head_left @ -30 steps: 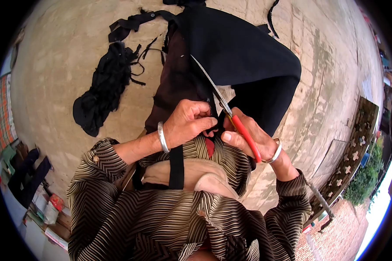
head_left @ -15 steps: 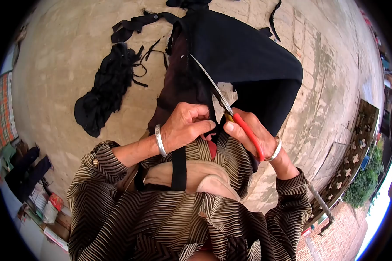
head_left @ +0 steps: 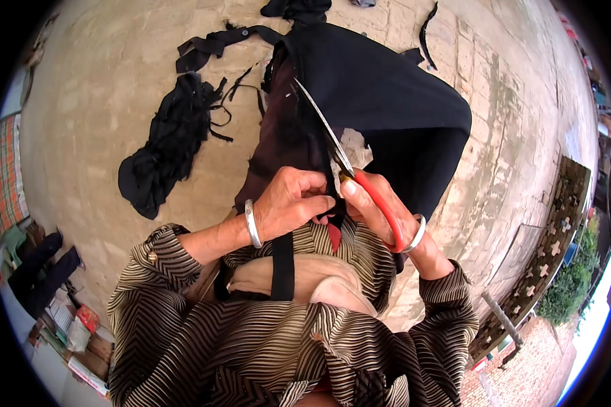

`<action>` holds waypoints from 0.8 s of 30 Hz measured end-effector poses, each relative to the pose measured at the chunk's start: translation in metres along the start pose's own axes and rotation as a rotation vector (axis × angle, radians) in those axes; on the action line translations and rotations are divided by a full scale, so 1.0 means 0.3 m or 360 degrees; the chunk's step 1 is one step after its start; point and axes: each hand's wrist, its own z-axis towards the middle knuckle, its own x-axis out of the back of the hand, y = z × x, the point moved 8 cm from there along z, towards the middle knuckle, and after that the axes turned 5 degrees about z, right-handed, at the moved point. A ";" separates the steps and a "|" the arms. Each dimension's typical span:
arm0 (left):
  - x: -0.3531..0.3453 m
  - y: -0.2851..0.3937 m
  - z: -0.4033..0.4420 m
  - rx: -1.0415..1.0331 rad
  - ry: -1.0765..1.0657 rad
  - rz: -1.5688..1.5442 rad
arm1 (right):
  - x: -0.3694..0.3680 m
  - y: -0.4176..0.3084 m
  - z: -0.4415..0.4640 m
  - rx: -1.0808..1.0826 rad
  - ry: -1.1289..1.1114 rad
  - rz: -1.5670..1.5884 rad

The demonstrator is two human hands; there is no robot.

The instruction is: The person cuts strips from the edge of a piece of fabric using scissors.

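My left hand (head_left: 293, 198), with a silver bangle at the wrist, pinches the near edge of a large black cloth (head_left: 380, 88) spread over my lap and beyond it. Red-handled scissors (head_left: 381, 207) rest in my right hand (head_left: 373, 203); their blades point up and left over the cloth, and they look closed. The thumb of my right hand lies across the scissors near the pivot, close to the left fingertips. The cloth's brownish inner side (head_left: 273, 142) shows on the left. My fingers hide the cloth edge between the hands.
A heap of black cloth scraps (head_left: 166, 146) lies on the floor at left, with a black strip (head_left: 214, 44) above it. Another thin strip (head_left: 426, 34) is at the top right. A low wall with cross-shaped holes (head_left: 544, 251) stands at right.
My right hand and the scissors have shifted slightly left, closer to my left hand. The cloth and floor scraps appear a little lower in view.
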 end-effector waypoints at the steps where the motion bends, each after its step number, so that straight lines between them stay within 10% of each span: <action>1: -0.005 -0.005 -0.002 -0.0012 -0.0019 -0.0006 | 0.006 -0.001 -0.004 -0.0048 -0.0015 -0.0078; 24: -0.004 -0.038 -0.029 0.0172 -0.0201 0.0112 | -0.002 -0.038 0.028 -0.0070 0.0025 -0.0175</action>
